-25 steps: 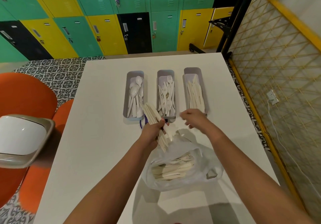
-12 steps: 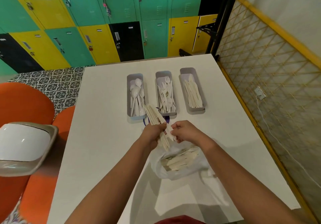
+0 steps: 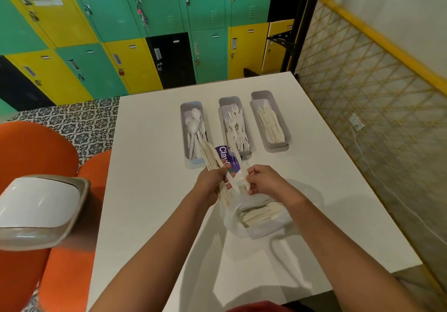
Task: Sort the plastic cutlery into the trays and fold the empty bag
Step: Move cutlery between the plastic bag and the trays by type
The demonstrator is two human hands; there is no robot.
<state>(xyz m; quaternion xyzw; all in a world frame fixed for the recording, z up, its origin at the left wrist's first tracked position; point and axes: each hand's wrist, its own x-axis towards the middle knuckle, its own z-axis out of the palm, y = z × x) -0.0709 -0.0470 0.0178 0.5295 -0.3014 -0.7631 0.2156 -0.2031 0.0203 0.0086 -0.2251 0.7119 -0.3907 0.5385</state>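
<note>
Head view, looking down at the white worktop [image 3: 150, 190]. At centre frame my left hand [image 3: 210, 183] is clamped around a bundle of knives [image 3: 214, 166] that fans up toward the trays and sticks out below my palm. Just right of it, my right hand [image 3: 266, 182] pinches a single knife [image 3: 242, 169] near its lower end, blade tilted up and left. Both hands hover close together, just above the bag [image 3: 256, 217], which lies open on the worktop with more cutlery inside. A purple label [image 3: 225, 158] shows behind the knives; I cannot tell what it belongs to. Three trays sit side by side above the hands: the left tray [image 3: 185, 127] holds spoons, the middle tray [image 3: 223, 108] forks, the right tray [image 3: 287, 135] knives. Lockers [image 3: 121, 33] fill the upper frame, an orange seat [image 3: 31, 152] and a bin [image 3: 41, 210] the left.
</note>
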